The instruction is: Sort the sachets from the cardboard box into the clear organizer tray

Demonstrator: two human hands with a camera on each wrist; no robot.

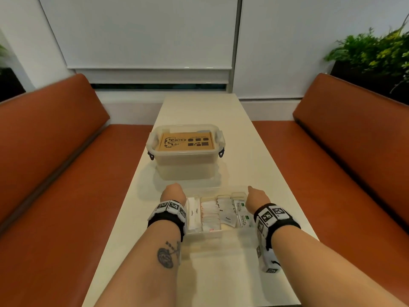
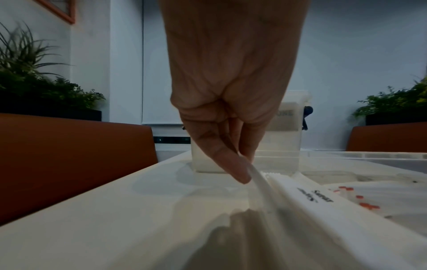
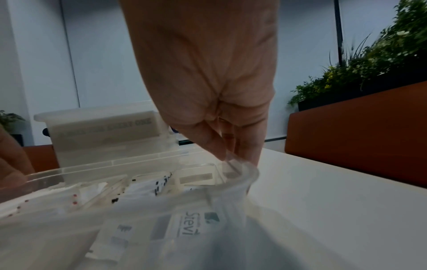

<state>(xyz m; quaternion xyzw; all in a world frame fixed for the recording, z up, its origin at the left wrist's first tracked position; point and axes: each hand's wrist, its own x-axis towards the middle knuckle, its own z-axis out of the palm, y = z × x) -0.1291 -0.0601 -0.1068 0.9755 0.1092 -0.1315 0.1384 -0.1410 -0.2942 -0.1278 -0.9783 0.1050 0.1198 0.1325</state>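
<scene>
The clear organizer tray [image 1: 204, 233] lies near me on the white table, its compartments filled with sachets: sugar [image 1: 194, 212], red-marked ones [image 1: 210, 212], pepper [image 1: 228, 218] and Stevia [image 1: 241, 212]. My left hand [image 1: 173, 192] pinches the tray's left wall [image 2: 261, 186] between thumb and fingers [image 2: 240, 175]. At the far right corner my right hand [image 1: 257, 197] pinches the rim [image 3: 245, 171], close to a Stevia sachet [image 3: 191, 224]. The brown cardboard box [image 1: 187, 141] shows inside a translucent tub [image 1: 186, 167] just beyond the tray.
The narrow table [image 1: 205, 107] runs away from me between two orange bench seats [image 1: 55, 173] [image 1: 343, 162]. Planters [image 1: 376, 54] stand behind the benches. A flat clear lid [image 1: 199, 188] lies between the tub and the tray.
</scene>
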